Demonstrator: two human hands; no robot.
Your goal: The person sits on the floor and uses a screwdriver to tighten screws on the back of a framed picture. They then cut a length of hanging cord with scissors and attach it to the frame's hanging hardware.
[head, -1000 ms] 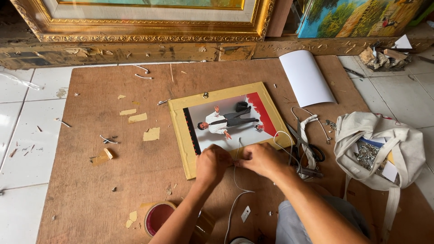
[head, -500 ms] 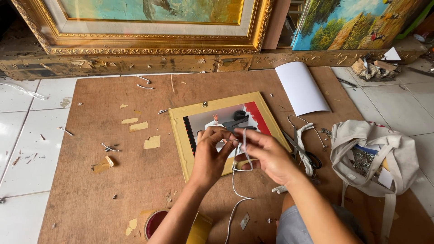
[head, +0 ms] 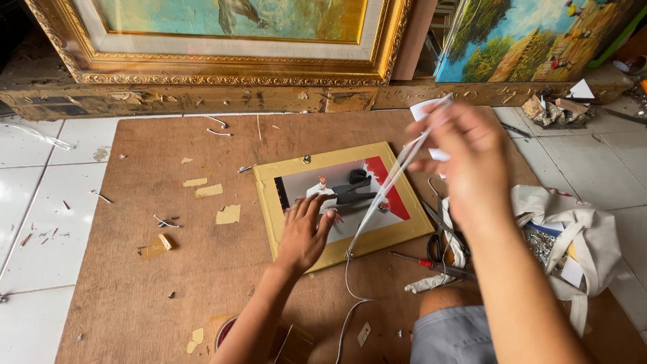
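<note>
The small gold-framed picture (head: 340, 202) lay flat near the middle of the brown board (head: 168, 290), turned slightly askew, a small metal hanger at its top edge.

Left hand (head: 304, 232): palm down, fingers spread, pressed flat on the lower left part of the picture glass and frame. It gripped nothing.

Right hand (head: 465, 158): raised above the picture's right side, fingers pinched around a thin pale cord (head: 385, 192). The cord ran taut from the fingers down to the frame's lower edge, then trailed slack across the board toward its near edge. The hand was motion-blurred; the exact finger grip on the cord could not be made out. The raised hand and forearm hid much of the board's right side and part of a white sheet (head: 431, 111) behind it.

Surroundings:
- Scissors (head: 438, 239) and a red-handled screwdriver (head: 431, 264) just right of the frame, partly under the forearm.
- White cloth bag (head: 579, 236) at the board's right edge, small metal bits visible inside.
- Scraps of tan tape (head: 228, 214) and bent nails (head: 165, 221) scattered on the left half of the board.
- A red lid (head: 226, 330) at the near edge, partly hidden by the left forearm.
- A large ornate gilt-framed painting (head: 222, 47) and a landscape painting (head: 526, 40) leaned beyond the far edge.
- White floor tiles (head: 40, 202) around the board.
</note>
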